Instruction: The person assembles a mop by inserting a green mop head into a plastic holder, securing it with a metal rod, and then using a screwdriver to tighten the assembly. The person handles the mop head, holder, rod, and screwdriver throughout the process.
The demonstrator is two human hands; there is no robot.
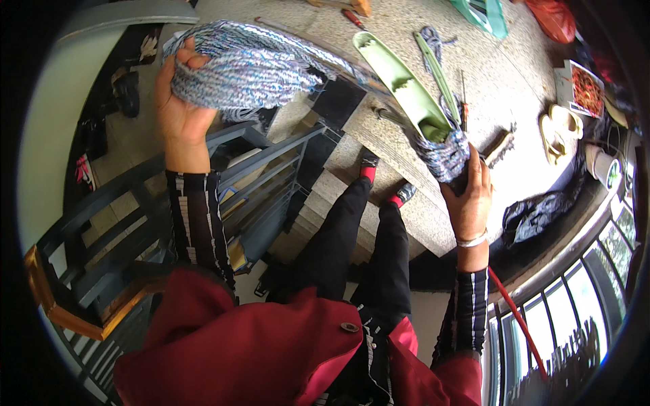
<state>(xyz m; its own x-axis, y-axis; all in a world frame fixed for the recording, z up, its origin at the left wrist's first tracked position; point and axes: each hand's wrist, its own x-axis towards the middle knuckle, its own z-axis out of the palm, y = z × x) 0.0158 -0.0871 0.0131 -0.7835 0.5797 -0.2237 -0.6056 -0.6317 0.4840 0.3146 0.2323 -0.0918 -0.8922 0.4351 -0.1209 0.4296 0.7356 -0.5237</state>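
Blue-white cord bundle (250, 64) is gripped by the left hand (177, 101); the right hand (467, 196) closes on its wound end (443, 152) beside a green shuttle (399, 81). Red-filled square tray (586, 88) sits on the floor.

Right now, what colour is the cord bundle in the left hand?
Mottled blue and white, best seen in the head view: cord bundle, left hand.
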